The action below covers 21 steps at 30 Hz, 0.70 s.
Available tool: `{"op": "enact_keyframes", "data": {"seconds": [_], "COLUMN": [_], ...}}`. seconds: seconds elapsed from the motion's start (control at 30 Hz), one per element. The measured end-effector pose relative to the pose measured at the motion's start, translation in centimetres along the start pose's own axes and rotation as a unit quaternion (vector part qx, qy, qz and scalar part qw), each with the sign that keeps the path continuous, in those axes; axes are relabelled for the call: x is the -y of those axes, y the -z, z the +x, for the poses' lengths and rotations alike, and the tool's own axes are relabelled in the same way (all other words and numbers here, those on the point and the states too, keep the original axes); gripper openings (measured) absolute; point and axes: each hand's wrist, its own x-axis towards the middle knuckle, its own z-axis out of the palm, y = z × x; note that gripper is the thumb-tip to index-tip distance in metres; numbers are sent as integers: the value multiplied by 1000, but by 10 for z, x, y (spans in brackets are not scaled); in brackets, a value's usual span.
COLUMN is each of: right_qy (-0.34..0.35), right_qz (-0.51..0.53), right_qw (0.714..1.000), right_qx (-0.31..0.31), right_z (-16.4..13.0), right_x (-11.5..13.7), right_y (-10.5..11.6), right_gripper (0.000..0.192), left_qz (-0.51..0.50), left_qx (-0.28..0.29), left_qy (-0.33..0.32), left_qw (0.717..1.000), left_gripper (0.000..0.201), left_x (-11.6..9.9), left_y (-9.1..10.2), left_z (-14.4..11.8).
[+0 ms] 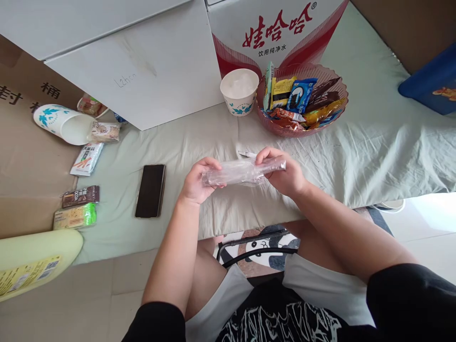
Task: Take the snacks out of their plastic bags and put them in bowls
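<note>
Both hands hold a crinkled, transparent plastic bag (pixel 233 172) stretched sideways above the cloth-covered surface. My left hand (pixel 199 180) grips its left end, thumb on top and fingers beneath. At the right end, my right hand (pixel 281 172) has its fingers closed around a narrower, folded part of the bag. What the bag contains, if anything, I cannot make out. Just behind it, a small white piece with a dark edge (pixel 247 154) shows partly. Beyond the hands stand a white paper cup with blue leaves (pixel 240 92) and a pink ribbed bowl (pixel 342 107) of wrapped snacks.
A phone (pixel 150 191) lies left of my hands. Farther left are a tipped paper cup (pixel 64 124), several snack packets (pixel 87 159) and a pale yellow-green container (pixel 39 256). White boxes (pixel 142 71) line the back; a blue object (pixel 431 83) is at the right.
</note>
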Motion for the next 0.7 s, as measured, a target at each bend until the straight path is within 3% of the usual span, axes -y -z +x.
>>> {"op": "enact_keyframes", "data": {"seconds": [0.1, 0.2, 0.23, 0.33, 0.4, 0.43, 0.5, 0.63, 0.7], "right_qy": [-19, -38, -36, -8, 16, 31, 72, 114, 88], "right_qz": [-95, -254, -283, -322, -362, -383, -398, -322, -280], "right_qw": [995, 966, 957, 935, 912, 902, 900, 940, 954], "right_qx": [17, -18, -44, -149, -194, -197, -163, 3, 57], "right_z": [0, 2, 2, 4, 4, 3, 1, -6, -8], "right_x": [2, -1, -2, -4, -4, -4, -3, -2, -3], "right_y": [4, 7, 8, 9, 8, 7, 5, -3, -7], "right_gripper": [49, 31, 30, 56, 43, 30, 11, 13, 16], "left_qz": [26, 69, 71, 78, 112, 131, 163, 168, 149], "left_qx": [-9, -47, -77, -218, -265, -253, -179, -20, 41], "left_qy": [-28, -46, -64, -176, -236, -246, -234, -155, -106], "left_qw": [999, 995, 992, 957, 928, 926, 942, 973, 982], "left_gripper": [43, 33, 39, 45, 34, 30, 31, 61, 60], "left_x": [4, 11, 14, 18, 21, 23, 29, 38, 39], "left_y": [2, 3, 4, 5, 3, 0, -8, -24, -28], "left_z": [4, 11, 14, 19, 19, 17, 12, 2, 0]}}
